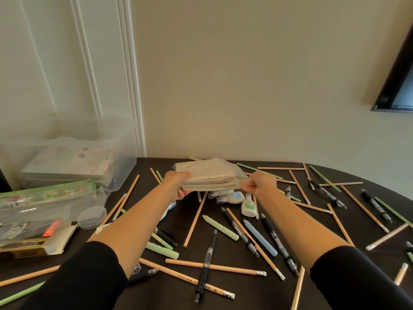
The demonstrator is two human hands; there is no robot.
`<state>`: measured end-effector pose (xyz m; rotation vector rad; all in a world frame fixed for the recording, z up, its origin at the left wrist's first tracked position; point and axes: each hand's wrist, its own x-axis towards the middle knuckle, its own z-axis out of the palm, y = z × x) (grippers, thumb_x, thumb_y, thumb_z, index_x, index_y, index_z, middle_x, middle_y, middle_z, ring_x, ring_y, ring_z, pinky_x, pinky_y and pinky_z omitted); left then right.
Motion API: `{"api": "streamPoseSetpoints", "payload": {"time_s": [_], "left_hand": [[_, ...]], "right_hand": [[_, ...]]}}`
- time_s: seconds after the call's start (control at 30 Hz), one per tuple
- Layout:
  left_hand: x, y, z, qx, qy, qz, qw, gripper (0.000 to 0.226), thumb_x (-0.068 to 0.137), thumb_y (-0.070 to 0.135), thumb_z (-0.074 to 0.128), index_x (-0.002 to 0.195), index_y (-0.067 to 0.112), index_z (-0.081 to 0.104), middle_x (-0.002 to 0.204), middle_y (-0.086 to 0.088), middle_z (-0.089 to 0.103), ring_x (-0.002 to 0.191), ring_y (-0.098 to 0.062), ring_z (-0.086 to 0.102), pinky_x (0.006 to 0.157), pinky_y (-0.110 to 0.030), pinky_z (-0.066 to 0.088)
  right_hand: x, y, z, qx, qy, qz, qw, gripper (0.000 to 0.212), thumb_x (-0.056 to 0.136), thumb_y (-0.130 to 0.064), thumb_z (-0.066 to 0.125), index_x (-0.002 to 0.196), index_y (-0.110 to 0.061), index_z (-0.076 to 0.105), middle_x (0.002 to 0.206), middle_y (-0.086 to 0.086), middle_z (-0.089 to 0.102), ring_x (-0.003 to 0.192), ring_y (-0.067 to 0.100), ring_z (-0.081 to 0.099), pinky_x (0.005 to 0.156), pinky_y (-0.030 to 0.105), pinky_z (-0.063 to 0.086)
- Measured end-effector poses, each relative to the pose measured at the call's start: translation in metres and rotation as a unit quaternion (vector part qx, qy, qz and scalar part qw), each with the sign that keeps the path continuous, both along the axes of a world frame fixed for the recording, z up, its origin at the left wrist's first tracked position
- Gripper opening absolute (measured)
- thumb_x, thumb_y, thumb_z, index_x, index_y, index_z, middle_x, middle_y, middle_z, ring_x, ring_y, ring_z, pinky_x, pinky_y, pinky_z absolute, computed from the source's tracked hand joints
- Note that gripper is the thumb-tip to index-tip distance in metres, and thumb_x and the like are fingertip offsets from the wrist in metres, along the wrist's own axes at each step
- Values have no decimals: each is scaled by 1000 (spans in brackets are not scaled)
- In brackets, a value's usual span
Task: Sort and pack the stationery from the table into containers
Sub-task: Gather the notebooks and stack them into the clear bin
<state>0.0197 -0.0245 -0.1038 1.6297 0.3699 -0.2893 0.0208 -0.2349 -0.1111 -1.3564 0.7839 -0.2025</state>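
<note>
Head view: held at both ends

Loose pencils (214, 267) lie below the arms. Farther on, the left hand (177, 183) and right hand (260, 184) each grip one end of the paper stack (210, 175), its long side running between them. The clear box (67, 157) sits left of the left hand, the nearer one.

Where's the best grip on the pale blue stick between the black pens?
Pinch the blue stick across its thick middle, straight down from above. It lies flat, tapers to a point at the far end, and black pens flank both long sides closely, so a sideways approach would likely bump them.
</note>
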Motion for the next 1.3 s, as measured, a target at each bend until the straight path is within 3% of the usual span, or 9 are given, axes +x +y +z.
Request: {"api": "streamPoseSetpoints", "payload": {"time_s": [0.07,0.27,0.43,0.57,0.87,0.97,1.07,1.17,1.3], "left_hand": [[5,-1,-3,-3,4,-3,1000,32,95,19,50,123,4,44,89,-14,48,52,-14,41,29,-10,25],[11,-6,-5,-31,30,-12,999,19,97,17,45,112,5,44,93,-17,51,53,-14,39,29,-9,25],[10,-9,-4,-51,41,-17,998,15,99,16,39,108,5,41,79,-16,50,52,-14,37,29,-8,24],[7,-10,-2,-65,40,-26,997,13,100,16,35,105,4,40,74,-16,49,51,-13,34,29,-8,22],[9,-10,-5,-105,48,-6,993,16,100,16,33,109,5,41,86,-17,51,53,-13,35,29,-7,24],[8,-12,-4,-130,51,5,990,17,99,15,32,104,4,43,98,-16,51,53,-13,35,30,-6,24],[6,-12,-4,-142,48,12,989,19,98,13,32,87,3,43,83,-14,49,52,-13,34,29,-7,23],[2,-13,-5,-149,53,13,987,15,98,13,32,99,4,44,84,-14,49,54,-14,37,29,-6,25],[-1,-12,-4,-155,56,4,986,21,99,13,30,87,4,44,82,-15,51,56,-14,39,29,-7,25]], "right_hand": [[-2,-3,-2,7,-6,-8,1000,20,88,2,39,72,-9,40,63,6,45,58,16,52,78,33,55],[-15,-4,-1,39,-15,-5,999,15,90,1,38,78,-6,43,62,3,40,51,13,40,50,24,37],[-27,1,-5,22,-80,39,996,33,94,-3,38,123,9,47,73,6,48,61,16,49,58,29,46],[-22,2,1,51,-24,-44,997,18,90,-5,48,108,-7,49,73,4,48,61,13,48,59,25,44],[-29,1,-1,-12,-101,88,991,23,91,0,42,72,-13,47,73,5,49,61,16,50,57,28,49],[-30,8,-6,97,-72,33,992,13,91,-12,45,81,-7,51,75,10,52,64,19,53,72,32,52],[-32,12,-8,124,-59,5,991,23,92,-16,48,110,-5,55,87,15,60,71,24,60,60,31,52],[-37,16,-7,154,-69,10,986,31,96,-15,42,125,-5,49,110,20,61,81,30,62,53,34,50],[-38,18,1,129,-98,-4,987,21,96,-7,38,108,-13,55,113,16,56,92,38,63,64,39,56]]}}
